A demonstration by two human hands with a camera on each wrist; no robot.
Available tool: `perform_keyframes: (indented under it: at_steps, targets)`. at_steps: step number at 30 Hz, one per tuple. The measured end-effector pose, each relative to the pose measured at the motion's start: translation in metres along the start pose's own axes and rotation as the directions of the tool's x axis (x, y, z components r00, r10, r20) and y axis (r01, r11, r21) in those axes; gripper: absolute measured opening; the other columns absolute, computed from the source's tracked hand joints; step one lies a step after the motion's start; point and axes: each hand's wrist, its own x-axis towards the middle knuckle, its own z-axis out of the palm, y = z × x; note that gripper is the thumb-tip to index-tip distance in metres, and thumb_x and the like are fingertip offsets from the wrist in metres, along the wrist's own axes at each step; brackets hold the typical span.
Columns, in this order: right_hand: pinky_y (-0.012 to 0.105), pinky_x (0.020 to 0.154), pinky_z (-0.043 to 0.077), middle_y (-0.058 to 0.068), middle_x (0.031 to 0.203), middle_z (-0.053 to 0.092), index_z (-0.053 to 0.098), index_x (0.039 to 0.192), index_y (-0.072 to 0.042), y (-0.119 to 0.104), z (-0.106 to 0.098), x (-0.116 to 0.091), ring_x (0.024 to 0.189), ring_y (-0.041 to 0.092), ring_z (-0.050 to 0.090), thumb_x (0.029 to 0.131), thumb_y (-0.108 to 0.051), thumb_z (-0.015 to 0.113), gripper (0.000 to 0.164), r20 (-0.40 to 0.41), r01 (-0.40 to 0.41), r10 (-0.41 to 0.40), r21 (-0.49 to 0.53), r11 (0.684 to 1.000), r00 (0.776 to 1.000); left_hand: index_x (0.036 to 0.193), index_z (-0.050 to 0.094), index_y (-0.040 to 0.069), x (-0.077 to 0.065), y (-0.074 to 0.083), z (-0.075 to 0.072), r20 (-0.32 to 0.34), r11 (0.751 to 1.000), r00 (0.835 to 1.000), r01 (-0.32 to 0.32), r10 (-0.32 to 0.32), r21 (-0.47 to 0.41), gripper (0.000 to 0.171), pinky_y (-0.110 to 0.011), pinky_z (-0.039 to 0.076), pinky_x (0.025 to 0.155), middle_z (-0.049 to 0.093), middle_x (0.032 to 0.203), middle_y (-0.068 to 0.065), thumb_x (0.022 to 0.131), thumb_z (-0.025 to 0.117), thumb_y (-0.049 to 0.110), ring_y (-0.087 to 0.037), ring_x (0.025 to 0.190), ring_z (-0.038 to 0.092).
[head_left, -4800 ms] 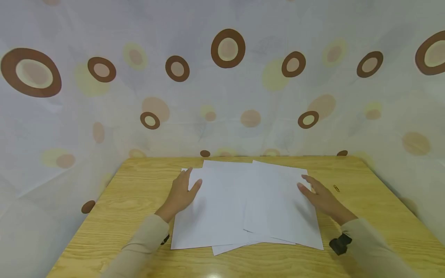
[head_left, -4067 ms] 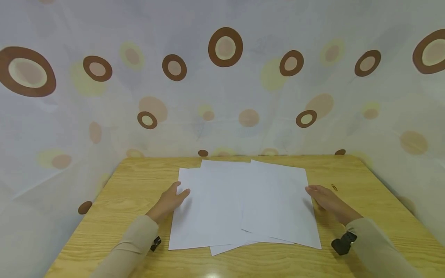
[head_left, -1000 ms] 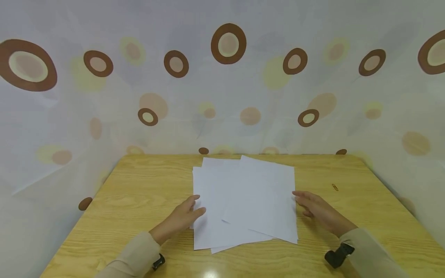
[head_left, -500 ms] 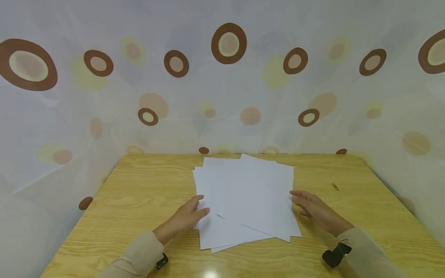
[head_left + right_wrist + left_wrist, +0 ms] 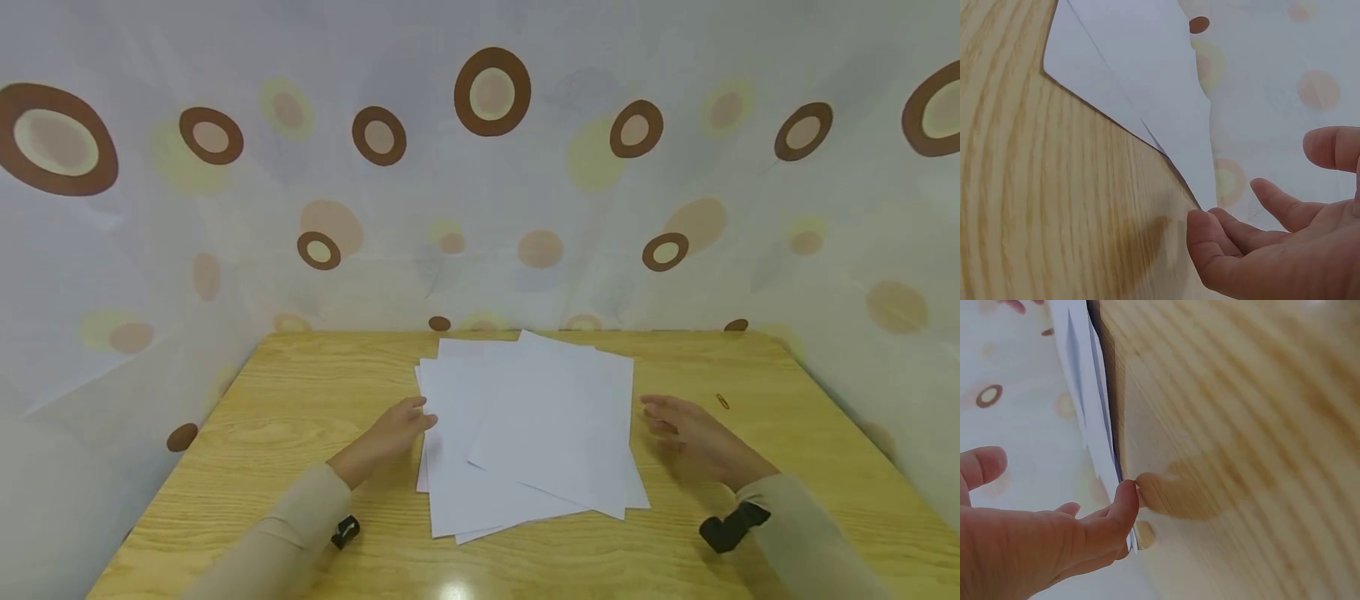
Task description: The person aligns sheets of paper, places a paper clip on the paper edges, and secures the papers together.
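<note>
A pale, lightly creased sheet (image 5: 480,196) printed with brown rings and peach and yellow spots rises behind the table (image 5: 322,375) and along both its sides. The tabletop shows yellowish wood grain and a bright glint (image 5: 453,591). A small paper clip (image 5: 722,402) lies toward its right side.

Both arms wear long, plain sleeves in pale beige cloth. The left sleeve (image 5: 277,537) reaches the wrist, and a few soft creases cross its forearm. The right sleeve (image 5: 806,533) matches it in colour and bunches slightly near the cuff. Under the left cuff sits a small black wrist piece (image 5: 346,532), compact and blocky, with a paler streak on its face. The right arm carries a larger black wrist unit (image 5: 731,529), angular and bent like an elbow. The left grip (image 5: 384,435) and right grip (image 5: 697,437) are bare.
</note>
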Motion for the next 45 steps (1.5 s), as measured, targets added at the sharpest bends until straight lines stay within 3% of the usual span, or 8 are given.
perform_keyframes:
  at_steps: [9,14,18,24,31,36,45]
  targets:
    - [0.053,0.111,0.027,0.031,0.155,0.002,0.006,0.150,0.006,0.000,-0.004,0.014,0.140,0.048,0.012,0.106,-0.034,0.033,0.066,0.041,-0.010,0.007,0.073,0.997,0.999,0.148,0.029,0.002,0.016,0.005,0.001,-0.019,0.998,0.999,0.043,-0.044,-0.043,0.059,-0.055,0.029,0.109,0.033,0.149,-0.025,0.099,0.047,0.031,-0.041,0.137,0.032]
    - [0.040,0.105,0.036,0.028,0.156,0.005,0.008,0.150,0.006,0.002,-0.006,0.025,0.140,0.042,0.017,0.105,-0.029,0.037,0.065,0.018,-0.041,0.039,0.137,0.990,0.999,0.148,0.026,0.002,0.019,0.007,0.004,-0.032,0.996,0.998,0.050,-0.053,-0.078,0.061,-0.055,0.027,0.110,0.030,0.151,-0.024,0.098,0.048,0.030,-0.041,0.137,0.031]
    - [0.033,0.101,0.037,0.026,0.157,0.005,0.008,0.151,0.005,0.001,-0.005,0.029,0.141,0.040,0.016,0.105,-0.028,0.038,0.064,0.010,-0.061,0.060,0.162,0.985,0.998,0.148,0.027,0.002,0.018,0.008,0.005,-0.040,0.996,0.997,0.057,-0.060,-0.072,0.060,-0.054,0.028,0.110,0.031,0.151,-0.024,0.099,0.048,0.029,-0.041,0.137,0.032]
    - [0.042,0.109,0.030,0.027,0.157,0.001,0.005,0.150,0.006,-0.003,-0.001,0.029,0.143,0.042,0.008,0.105,-0.030,0.038,0.067,0.034,-0.054,0.049,0.151,0.987,0.998,0.148,0.030,0.004,0.019,0.009,0.004,-0.040,0.996,0.997,0.058,-0.060,-0.064,0.058,-0.056,0.029,0.109,0.031,0.150,-0.024,0.099,0.048,0.030,-0.042,0.136,0.033]
    - [0.035,0.099,0.040,0.027,0.156,0.008,0.011,0.150,0.006,-0.007,0.006,0.030,0.141,0.041,0.017,0.105,-0.024,0.037,0.060,-0.004,-0.080,0.081,0.145,0.986,0.997,0.146,0.032,0.002,0.020,0.009,0.008,-0.031,0.995,0.999,0.027,-0.030,-0.092,0.056,-0.055,0.031,0.108,0.033,0.149,-0.026,0.099,0.049,0.027,-0.042,0.135,0.034]
    - [0.036,0.099,0.040,0.028,0.155,0.009,0.011,0.150,0.006,-0.009,0.011,0.028,0.140,0.042,0.017,0.105,-0.022,0.036,0.059,-0.006,-0.081,0.083,0.130,0.988,0.997,0.145,0.033,0.001,0.022,0.011,0.012,-0.030,0.996,0.999,0.020,-0.022,-0.083,0.055,-0.054,0.033,0.107,0.038,0.145,-0.026,0.099,0.048,0.026,-0.042,0.133,0.038]
    - [0.040,0.103,0.037,0.028,0.155,0.012,0.013,0.150,0.006,-0.006,0.013,0.032,0.140,0.043,0.019,0.104,-0.024,0.040,0.061,-0.023,-0.081,0.084,0.105,0.991,0.996,0.145,0.035,0.002,0.022,0.013,0.017,0.004,0.995,1.000,0.013,-0.012,-0.096,0.054,-0.056,0.031,0.107,0.034,0.148,-0.026,0.098,0.049,0.026,-0.043,0.134,0.036]
